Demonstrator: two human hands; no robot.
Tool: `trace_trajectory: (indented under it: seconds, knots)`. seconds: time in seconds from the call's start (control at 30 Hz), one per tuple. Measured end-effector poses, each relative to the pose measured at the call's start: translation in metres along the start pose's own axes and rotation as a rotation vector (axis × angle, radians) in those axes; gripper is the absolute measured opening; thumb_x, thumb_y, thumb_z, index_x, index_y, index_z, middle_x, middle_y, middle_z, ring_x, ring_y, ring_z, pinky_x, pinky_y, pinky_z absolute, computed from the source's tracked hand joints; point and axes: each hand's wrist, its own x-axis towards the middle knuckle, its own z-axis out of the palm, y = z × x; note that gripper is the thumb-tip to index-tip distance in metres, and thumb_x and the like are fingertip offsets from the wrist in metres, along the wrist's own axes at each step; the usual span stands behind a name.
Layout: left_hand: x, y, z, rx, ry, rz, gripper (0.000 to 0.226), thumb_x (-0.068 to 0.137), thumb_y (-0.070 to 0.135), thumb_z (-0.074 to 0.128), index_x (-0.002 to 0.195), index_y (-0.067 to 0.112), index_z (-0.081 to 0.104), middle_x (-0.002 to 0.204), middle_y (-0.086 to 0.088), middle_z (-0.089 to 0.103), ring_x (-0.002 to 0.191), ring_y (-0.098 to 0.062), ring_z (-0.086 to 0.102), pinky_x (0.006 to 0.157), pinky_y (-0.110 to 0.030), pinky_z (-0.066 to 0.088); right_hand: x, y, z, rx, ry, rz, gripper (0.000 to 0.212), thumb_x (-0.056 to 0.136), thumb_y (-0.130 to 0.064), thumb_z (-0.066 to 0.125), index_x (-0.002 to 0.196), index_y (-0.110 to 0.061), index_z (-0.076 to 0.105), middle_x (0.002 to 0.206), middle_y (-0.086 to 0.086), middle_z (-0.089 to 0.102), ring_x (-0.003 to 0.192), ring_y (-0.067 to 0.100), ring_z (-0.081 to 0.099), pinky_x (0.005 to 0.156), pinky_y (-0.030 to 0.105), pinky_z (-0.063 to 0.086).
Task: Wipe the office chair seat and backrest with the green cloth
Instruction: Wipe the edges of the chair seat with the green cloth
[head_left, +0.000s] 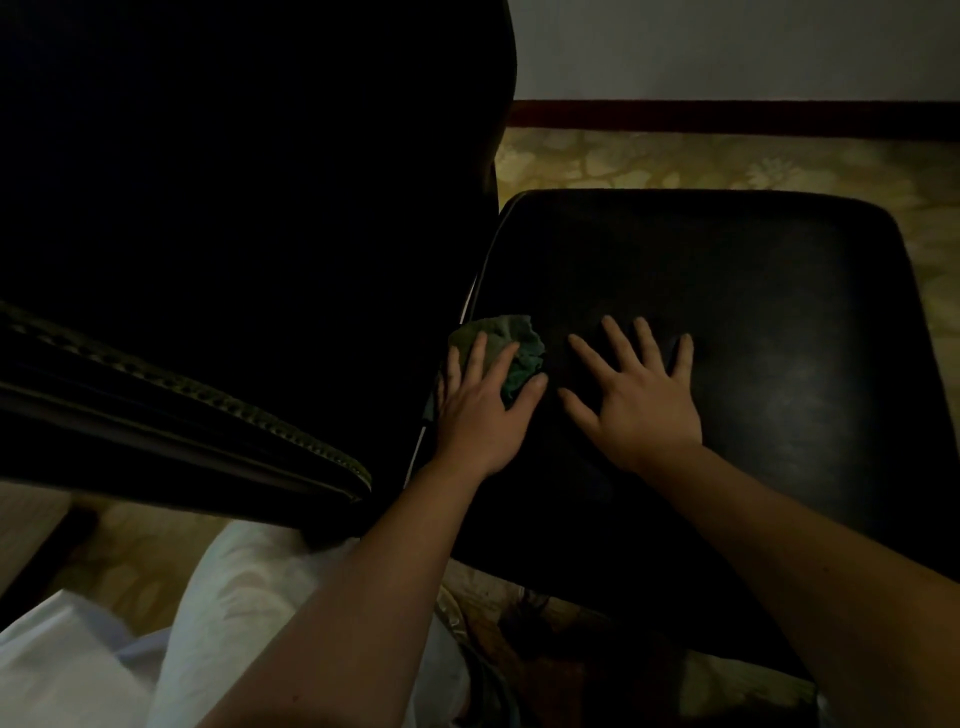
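Observation:
The black office chair seat (753, 322) fills the right half of the view, and its dark backrest (249, 208) rises at the left. A crumpled green cloth (511, 338) lies at the seat's left edge, close to the backrest. My left hand (480, 405) lies flat on the cloth with straight, spread fingers pressing it onto the seat. My right hand (636, 395) rests flat on the bare seat just right of the cloth, fingers spread, holding nothing.
A patterned yellowish carpet (727, 161) surrounds the chair. A pale wall with a dark red skirting board (727, 114) runs behind it. My light trouser leg (249, 613) is at the bottom left, under the backrest's studded edge (208, 395). The room is dim.

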Motion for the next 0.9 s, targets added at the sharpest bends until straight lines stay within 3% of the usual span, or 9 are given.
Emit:
trace_trajectory:
  seconds: [0.1,0.23,0.43,0.9]
  knots:
    - [-0.017,-0.008,0.007,0.01,0.02,0.038,0.071,0.096,0.074,0.03,0.158,0.045,0.014,0.169,0.011,-0.008,0.155,-0.019,-0.015,0.126,-0.042,-0.001,0.0,0.001,-0.005,-0.001,-0.028,-0.006,0.072,0.091,-0.076,0.014,0.155,-0.044,0.006,0.166,0.0,0.003,0.152,0.031,-0.003,0.113,0.066,-0.007]
    - [-0.027,-0.017,0.014,-0.011,0.023,0.067,0.07,0.095,0.075,0.029,0.157,0.047,0.013,0.169,0.014,-0.01,0.154,-0.015,-0.018,0.124,-0.04,-0.002,0.019,0.007,-0.017,-0.019,0.011,-0.013,0.072,0.088,-0.077,0.025,0.151,-0.042,0.022,0.158,0.005,0.026,0.145,0.033,0.021,0.113,0.069,0.001]
    - [-0.014,-0.011,0.006,-0.013,-0.012,0.05,0.068,0.096,0.073,0.028,0.157,0.048,0.014,0.169,0.012,-0.009,0.154,-0.019,-0.018,0.126,-0.043,-0.003,0.025,0.007,-0.003,-0.012,0.015,0.012,0.073,0.089,-0.079,0.009,0.154,-0.045,0.004,0.166,0.003,0.002,0.152,0.03,-0.005,0.112,0.069,-0.006]
    - [0.008,0.003,0.002,0.008,0.025,0.034,0.071,0.095,0.074,0.029,0.158,0.044,0.013,0.17,0.009,-0.007,0.155,-0.021,-0.014,0.126,-0.044,-0.002,0.024,0.006,-0.001,-0.011,0.032,0.034,0.074,0.089,-0.079,0.011,0.154,-0.045,0.006,0.166,0.002,0.003,0.152,0.029,-0.006,0.114,0.067,-0.007]
